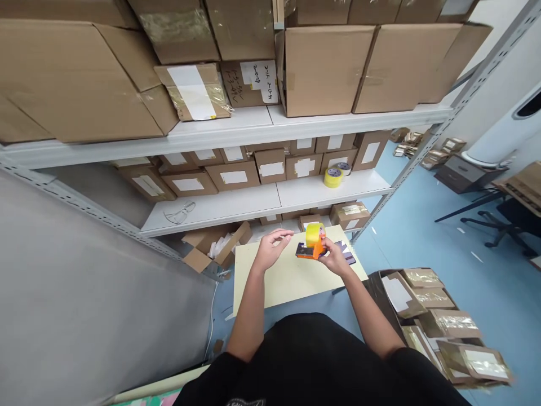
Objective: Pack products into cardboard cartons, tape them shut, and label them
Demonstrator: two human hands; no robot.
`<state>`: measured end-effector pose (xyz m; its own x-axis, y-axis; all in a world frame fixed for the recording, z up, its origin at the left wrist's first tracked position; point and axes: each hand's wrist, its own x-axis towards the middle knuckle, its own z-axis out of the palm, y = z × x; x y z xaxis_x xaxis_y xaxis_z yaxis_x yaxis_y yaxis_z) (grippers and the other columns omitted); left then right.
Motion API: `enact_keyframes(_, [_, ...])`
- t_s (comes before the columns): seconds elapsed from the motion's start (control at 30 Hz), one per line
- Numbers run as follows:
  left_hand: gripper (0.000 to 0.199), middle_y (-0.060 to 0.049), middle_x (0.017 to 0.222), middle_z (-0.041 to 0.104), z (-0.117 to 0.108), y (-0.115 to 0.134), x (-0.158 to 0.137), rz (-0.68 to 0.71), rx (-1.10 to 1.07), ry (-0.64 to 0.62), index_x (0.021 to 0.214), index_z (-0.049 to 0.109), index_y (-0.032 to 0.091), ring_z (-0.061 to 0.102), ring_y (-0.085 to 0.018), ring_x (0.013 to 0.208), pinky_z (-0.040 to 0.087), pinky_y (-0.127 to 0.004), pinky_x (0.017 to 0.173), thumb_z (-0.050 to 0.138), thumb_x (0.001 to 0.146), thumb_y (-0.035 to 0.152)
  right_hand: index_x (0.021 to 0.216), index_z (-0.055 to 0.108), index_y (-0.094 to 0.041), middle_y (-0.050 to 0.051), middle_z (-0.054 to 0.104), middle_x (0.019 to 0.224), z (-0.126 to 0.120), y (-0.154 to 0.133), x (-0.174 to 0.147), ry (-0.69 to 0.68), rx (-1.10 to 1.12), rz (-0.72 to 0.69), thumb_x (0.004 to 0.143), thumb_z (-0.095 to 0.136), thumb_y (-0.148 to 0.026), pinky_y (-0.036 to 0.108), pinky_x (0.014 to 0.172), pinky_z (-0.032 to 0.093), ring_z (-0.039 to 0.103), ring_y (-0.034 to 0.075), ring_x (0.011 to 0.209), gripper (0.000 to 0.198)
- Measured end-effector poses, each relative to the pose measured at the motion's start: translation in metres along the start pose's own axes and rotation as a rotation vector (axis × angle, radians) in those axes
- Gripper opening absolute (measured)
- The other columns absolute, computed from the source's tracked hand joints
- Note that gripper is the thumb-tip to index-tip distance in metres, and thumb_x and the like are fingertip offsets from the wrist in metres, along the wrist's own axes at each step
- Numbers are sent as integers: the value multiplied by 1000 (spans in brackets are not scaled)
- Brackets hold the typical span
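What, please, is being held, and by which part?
The right grip holds an orange-and-black tape dispenser by its orange end; the left grip holds nothing.

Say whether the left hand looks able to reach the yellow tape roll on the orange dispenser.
Probably yes: the left hand looks empty, and nothing shows between it and the yellow tape roll on the orange dispenser in the right hand.

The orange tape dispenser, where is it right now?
In the head view, the orange tape dispenser is right of and below centre, held in the right hand above the cream table.
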<state>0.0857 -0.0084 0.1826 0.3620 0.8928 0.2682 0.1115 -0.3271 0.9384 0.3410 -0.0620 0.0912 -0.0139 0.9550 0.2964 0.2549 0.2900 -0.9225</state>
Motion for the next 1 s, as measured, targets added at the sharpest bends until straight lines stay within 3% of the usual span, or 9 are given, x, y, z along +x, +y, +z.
enact_keyframes(0.2, [22, -7, 111, 75, -22, 33, -9, 195, 202, -130, 108, 80, 26, 67, -22, 106, 54, -37, 95, 65, 97, 38, 79, 60, -23, 2, 65, 85, 12, -26, 11, 25, -72, -123, 78, 79, -34, 35, 77, 52, 58, 19, 79, 21])
enact_keyframes(0.4, [21, -7, 112, 74, -40, 40, -17, 308, 281, -272, 106, 81, 30, 64, -24, 106, 53, -43, 95, 62, 100, 33, 81, 63, -26, 3, 72, 84, 28, -35, 20, 40, -131, -138, 75, 82, -41, 49, 108, 48, 67, 24, 84, 25])
enact_keyframes(0.57, [20, -6, 111, 74, -50, 40, -25, 302, 247, -265, 99, 82, 28, 65, -23, 107, 53, -41, 95, 62, 100, 31, 81, 64, -25, 2, 73, 83, 37, -41, 23, 29, -140, -166, 77, 81, -36, 49, 112, 47, 71, 23, 85, 20])
enact_keyframes(0.73, [16, -5, 108, 75, -56, 38, -29, 290, 279, -192, 103, 81, 28, 64, -22, 105, 52, -41, 96, 66, 98, 29, 81, 65, -25, 2, 74, 84, 42, -47, 26, 17, -156, -131, 77, 80, -36, 50, 115, 45, 71, 24, 86, 19])
enact_keyframes(0.9, [16, -6, 117, 73, -60, 36, -32, 303, 328, -224, 104, 81, 29, 63, -25, 113, 53, -44, 98, 69, 94, 25, 83, 68, -25, 3, 75, 85, 46, -52, 31, -14, -165, -154, 79, 80, -34, 50, 114, 46, 73, 25, 93, 15])
enact_keyframes(1.0, [16, -6, 114, 73, -59, 35, -36, 304, 315, -181, 101, 82, 29, 63, -25, 112, 54, -45, 97, 70, 94, 24, 81, 67, -25, 3, 74, 83, 50, -55, 34, -12, -189, -152, 80, 80, -37, 51, 115, 46, 73, 25, 92, 18])
